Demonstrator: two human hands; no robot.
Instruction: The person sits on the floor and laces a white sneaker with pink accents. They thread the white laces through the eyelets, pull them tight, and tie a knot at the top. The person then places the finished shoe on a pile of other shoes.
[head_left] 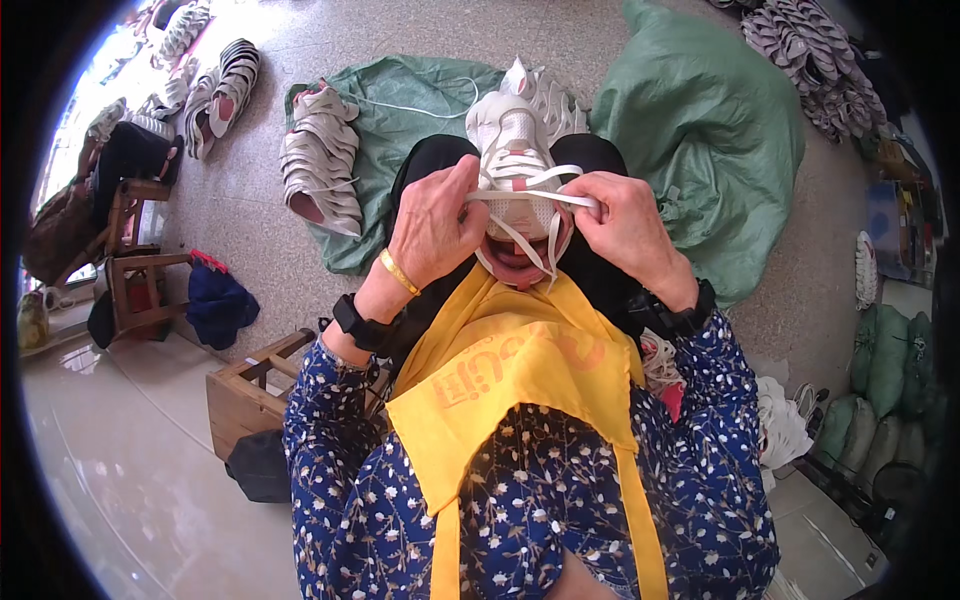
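A white sneaker [512, 140] with pink accents rests on my lap, toe pointing away from me. My left hand [432, 225] pinches one end of its white shoelace [530, 196] at the shoe's left side. My right hand [628, 228] grips the other end on the right, and the lace is stretched flat between both hands across the tongue. Loose lace ends hang below the shoe's opening. A yellow apron [505, 385] covers my front, and I wear a gold bangle and dark wristbands.
A stack of similar sneakers [322, 160] lies on a green sack [405, 95] at the left, and a bulging green sack [710, 130] sits at the right. More shoes [815, 60] lie far right and far left. A low wooden stool [250, 390] stands beside my left side.
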